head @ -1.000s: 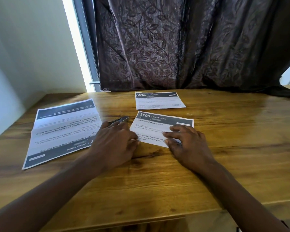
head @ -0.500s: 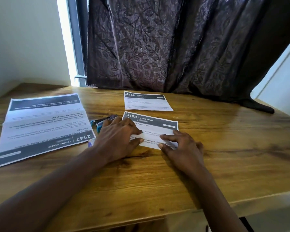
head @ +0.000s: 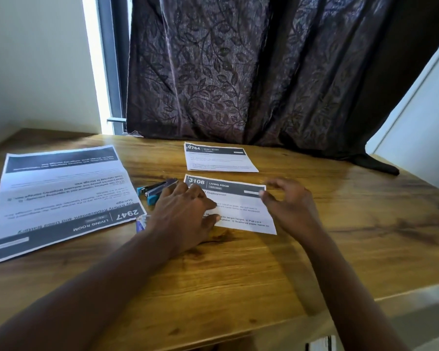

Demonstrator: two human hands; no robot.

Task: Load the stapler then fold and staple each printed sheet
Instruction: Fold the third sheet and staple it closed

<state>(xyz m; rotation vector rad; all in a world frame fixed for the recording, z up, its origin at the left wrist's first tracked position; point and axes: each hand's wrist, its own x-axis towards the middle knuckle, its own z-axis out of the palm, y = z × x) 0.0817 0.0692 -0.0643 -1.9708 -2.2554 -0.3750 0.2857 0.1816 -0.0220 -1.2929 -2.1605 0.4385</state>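
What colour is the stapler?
The stapler is blue with a dark top; head view.

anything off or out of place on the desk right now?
Nothing spilled or damaged. Sheet 2947 lies unfolded, upside down to the wearer and skewed to the table edge, unlike folded sheet 3108 and sheet 2764. A small blue item peeks out at its corner, mostly hidden.

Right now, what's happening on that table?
A person is working on folded sheet 3108. The left hand presses flat on its left part, and the right hand is at its right edge, fingers loosely curled, gripping nothing I can see. The blue stapler lies just left of the left hand. Folded sheet 2764 lies behind, and sheet 2947 lies unfolded at left.
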